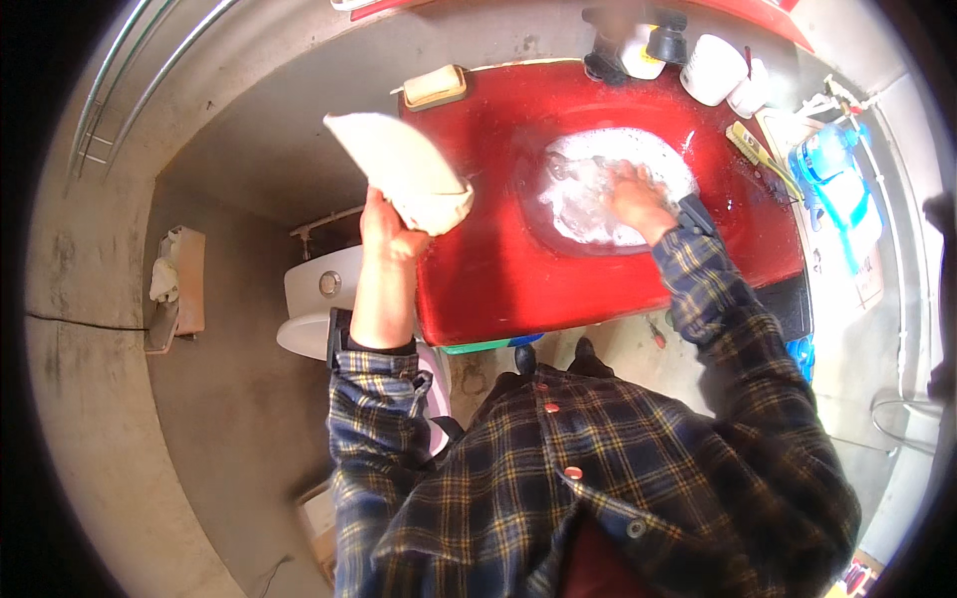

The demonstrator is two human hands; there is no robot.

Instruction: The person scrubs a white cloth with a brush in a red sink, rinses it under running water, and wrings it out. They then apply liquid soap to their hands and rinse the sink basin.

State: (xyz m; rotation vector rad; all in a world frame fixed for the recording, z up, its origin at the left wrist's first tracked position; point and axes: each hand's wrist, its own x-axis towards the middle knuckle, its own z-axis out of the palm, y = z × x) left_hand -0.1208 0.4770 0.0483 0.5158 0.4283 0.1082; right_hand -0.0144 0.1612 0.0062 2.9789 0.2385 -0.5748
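A white, curved piece, perhaps a cap or a folded cloth (pixel 407 168), is held up by my left hand (pixel 392 228) over the left edge of the red countertop (pixel 478 276). Thumb and fingers close around its lower end. To the right, my right hand (pixel 635 196) reaches into the oval basin (pixel 553 232) sunk in the counter, among white suds and water (pixel 591 202). Its fingers look spread, and nothing shows between them. Foam hides part of the basin's inside.
A soap bar in a dish (pixel 435 86) sits at the back left corner. White containers (pixel 714 69) line the back edge. A scrub brush (pixel 762 158) and a blue-capped plastic bottle (pixel 830 161) are at the right. A white toilet (pixel 321 288) stands left of the counter.
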